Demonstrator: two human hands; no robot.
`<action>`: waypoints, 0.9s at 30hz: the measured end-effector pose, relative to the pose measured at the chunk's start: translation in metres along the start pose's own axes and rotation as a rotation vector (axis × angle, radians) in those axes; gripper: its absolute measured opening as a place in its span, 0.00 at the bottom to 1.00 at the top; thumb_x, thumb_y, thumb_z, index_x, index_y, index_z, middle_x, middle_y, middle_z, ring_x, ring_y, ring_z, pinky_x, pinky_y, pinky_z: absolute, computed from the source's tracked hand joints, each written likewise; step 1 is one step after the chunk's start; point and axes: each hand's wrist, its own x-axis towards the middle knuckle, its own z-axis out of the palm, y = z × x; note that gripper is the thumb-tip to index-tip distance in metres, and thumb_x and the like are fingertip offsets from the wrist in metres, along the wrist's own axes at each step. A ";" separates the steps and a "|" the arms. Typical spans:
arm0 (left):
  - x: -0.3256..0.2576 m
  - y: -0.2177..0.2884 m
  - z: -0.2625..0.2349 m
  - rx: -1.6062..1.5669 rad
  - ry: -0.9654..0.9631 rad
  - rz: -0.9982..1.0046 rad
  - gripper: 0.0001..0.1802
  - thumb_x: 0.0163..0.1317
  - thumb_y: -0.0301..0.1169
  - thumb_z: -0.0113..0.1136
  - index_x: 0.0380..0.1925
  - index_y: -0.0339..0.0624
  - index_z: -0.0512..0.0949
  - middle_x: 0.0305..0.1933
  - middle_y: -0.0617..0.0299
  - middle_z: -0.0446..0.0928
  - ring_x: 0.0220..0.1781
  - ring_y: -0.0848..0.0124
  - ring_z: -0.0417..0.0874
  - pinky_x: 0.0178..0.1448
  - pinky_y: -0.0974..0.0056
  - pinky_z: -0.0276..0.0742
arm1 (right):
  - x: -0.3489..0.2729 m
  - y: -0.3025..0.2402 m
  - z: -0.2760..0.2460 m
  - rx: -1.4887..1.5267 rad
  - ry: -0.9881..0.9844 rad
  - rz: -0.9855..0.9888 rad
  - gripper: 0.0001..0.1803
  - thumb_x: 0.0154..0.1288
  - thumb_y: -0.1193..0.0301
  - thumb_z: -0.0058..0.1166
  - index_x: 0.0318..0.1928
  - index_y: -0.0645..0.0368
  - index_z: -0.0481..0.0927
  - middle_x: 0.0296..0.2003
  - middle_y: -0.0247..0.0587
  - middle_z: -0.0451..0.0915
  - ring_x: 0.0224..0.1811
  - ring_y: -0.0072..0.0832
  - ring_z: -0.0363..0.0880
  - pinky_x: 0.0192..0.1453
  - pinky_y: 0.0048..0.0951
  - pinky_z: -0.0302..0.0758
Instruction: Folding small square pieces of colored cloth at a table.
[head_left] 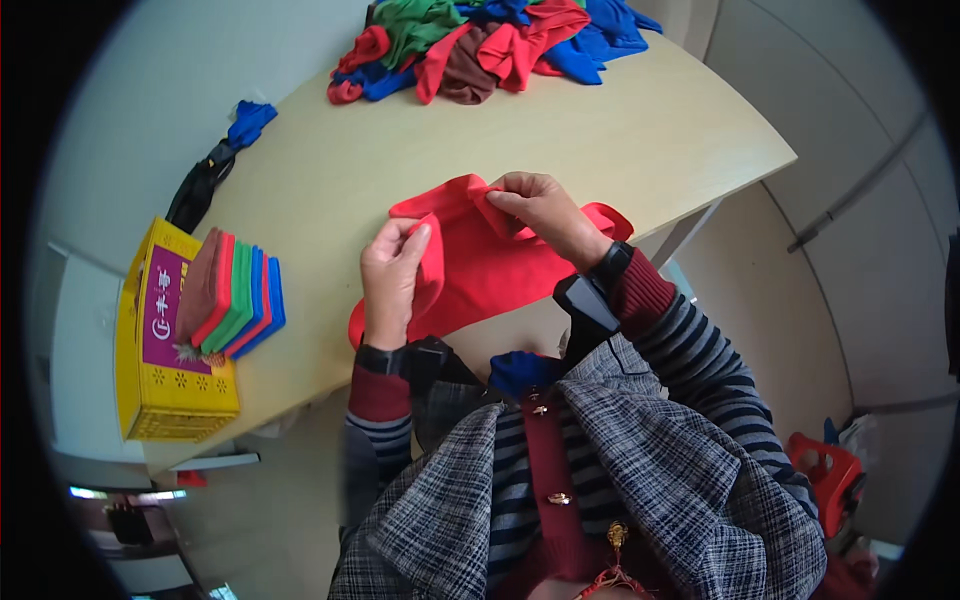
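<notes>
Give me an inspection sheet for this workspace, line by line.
Surface: pale wooden table, mostly bare in the middle.
Job's things: red cloth lying at the near edge, partly folded.
Clutter: stack of folded cloths in brown, red, green and blue beside a yellow crate; loose pile of coloured cloths at the far end; dark and blue cloth at the left edge.
Grips: left hand pinches the cloth's left edge; right hand pinches a fold on top.
Cables: nothing seen.
Surroundings: grey floor, a red object at lower right.

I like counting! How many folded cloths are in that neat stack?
5, side by side in the folded stack left of the left hand: brown, red, green, red, then blue. More may be hidden behind.
</notes>
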 end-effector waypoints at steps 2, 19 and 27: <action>-0.005 -0.012 0.007 -0.014 0.032 0.005 0.04 0.72 0.24 0.62 0.36 0.38 0.77 0.33 0.74 0.75 0.36 0.86 0.73 0.42 0.77 0.70 | -0.004 0.004 0.017 0.018 -0.024 -0.008 0.11 0.76 0.68 0.56 0.47 0.63 0.84 0.31 0.26 0.82 0.30 0.14 0.77 0.34 0.21 0.75; -0.033 -0.041 0.038 0.186 0.202 0.180 0.05 0.67 0.22 0.66 0.37 0.36 0.78 0.32 0.69 0.78 0.32 0.84 0.73 0.38 0.74 0.74 | -0.030 -0.012 0.050 -0.894 0.158 -0.299 0.09 0.66 0.71 0.60 0.36 0.65 0.80 0.28 0.55 0.79 0.27 0.46 0.80 0.30 0.37 0.74; -0.042 -0.035 0.035 0.210 0.191 0.164 0.05 0.69 0.21 0.64 0.43 0.34 0.81 0.37 0.70 0.80 0.38 0.85 0.76 0.43 0.76 0.76 | -0.035 0.006 0.056 -0.859 0.158 -0.522 0.08 0.68 0.72 0.59 0.36 0.65 0.79 0.29 0.54 0.80 0.31 0.50 0.80 0.32 0.41 0.75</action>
